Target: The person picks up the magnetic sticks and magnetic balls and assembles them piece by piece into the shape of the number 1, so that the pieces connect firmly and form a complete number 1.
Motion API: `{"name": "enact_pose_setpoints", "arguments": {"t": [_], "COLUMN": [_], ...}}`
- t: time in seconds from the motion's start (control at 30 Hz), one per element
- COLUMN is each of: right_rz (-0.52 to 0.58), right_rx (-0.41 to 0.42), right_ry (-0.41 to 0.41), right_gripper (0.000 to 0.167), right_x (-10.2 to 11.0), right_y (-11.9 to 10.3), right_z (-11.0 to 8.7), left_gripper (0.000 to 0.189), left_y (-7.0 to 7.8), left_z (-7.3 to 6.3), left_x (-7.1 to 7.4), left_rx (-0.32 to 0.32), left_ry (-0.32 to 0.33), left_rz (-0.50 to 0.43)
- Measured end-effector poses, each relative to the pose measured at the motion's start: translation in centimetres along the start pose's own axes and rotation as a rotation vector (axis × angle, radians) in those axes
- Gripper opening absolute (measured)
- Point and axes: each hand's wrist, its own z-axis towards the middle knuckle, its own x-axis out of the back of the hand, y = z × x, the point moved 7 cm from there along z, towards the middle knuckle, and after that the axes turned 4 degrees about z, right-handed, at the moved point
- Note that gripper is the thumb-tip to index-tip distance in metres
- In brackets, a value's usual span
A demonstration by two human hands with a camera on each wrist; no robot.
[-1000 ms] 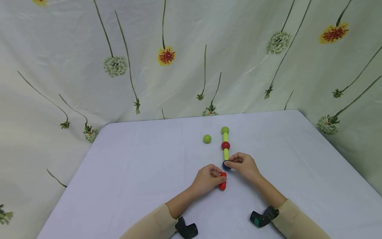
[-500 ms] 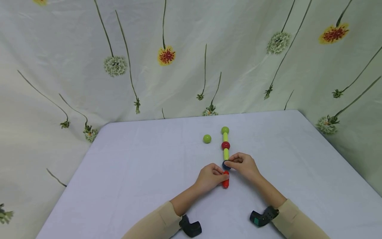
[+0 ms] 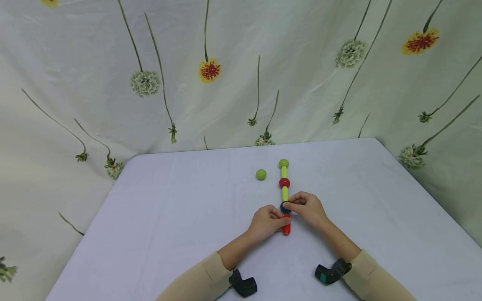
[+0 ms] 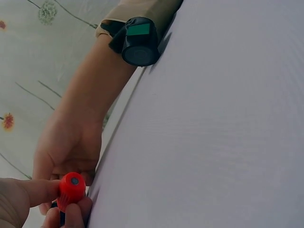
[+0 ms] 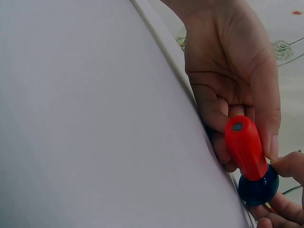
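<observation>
My left hand [image 3: 265, 223] pinches a red rod [image 3: 286, 228] between thumb and fingers; a grey disc shows in its near end in both wrist views. The rod's far end meets a dark blue ball [image 5: 258, 189], which my right hand [image 3: 309, 210] pinches from the right. Beyond the ball, one line runs away from me: a yellow-green rod [image 3: 285, 193], a red ball [image 3: 284, 182], another yellow-green rod [image 3: 284, 172] and a green ball [image 3: 283, 163] at the far end. In the left wrist view, fingers mostly hide the blue ball.
A loose green ball [image 3: 261, 174] lies left of the line. White cloth covers the table [image 3: 180, 217], and a flower-print curtain [image 3: 233, 96] hangs behind its far edge. Dark wrist cameras [image 3: 244, 285] sit by both sleeve cuffs.
My left hand has moved the red rod right and slightly away from me, turning it into line, until its end meets the blue ball. My right hand has stayed on the ball.
</observation>
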Motion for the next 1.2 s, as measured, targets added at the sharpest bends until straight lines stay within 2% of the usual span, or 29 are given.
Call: {"name": "enact_pose_setpoints", "arguments": {"t": [0.27, 0.5, 0.93, 1.2], "right_rz": [0.009, 0.004, -0.002, -0.034], "right_rx": [-0.002, 0.003, -0.009, -0.012], "right_ry": [-0.005, -0.001, 0.003, 0.008], "right_gripper": [0.022, 0.022, 0.023, 0.023], "right_x": [0.0, 0.08, 0.16, 0.26], "right_y": [0.08, 0.12, 0.3, 0.34], "right_z": [0.0, 0.0, -0.04, 0.0], "left_gripper": [0.023, 0.023, 0.021, 0.019], "left_y": [-0.14, -0.18, 0.12, -0.14], "left_z": [0.07, 0.33, -0.1, 0.13], "left_x": [-0.06, -0.11, -0.04, -0.02], "left_rx": [-0.002, -0.039, -0.083, -0.07], "left_ry": [0.028, 0.058, 0.056, 0.056], "left_rz": [0.003, 0.023, 0.051, 0.043]}}
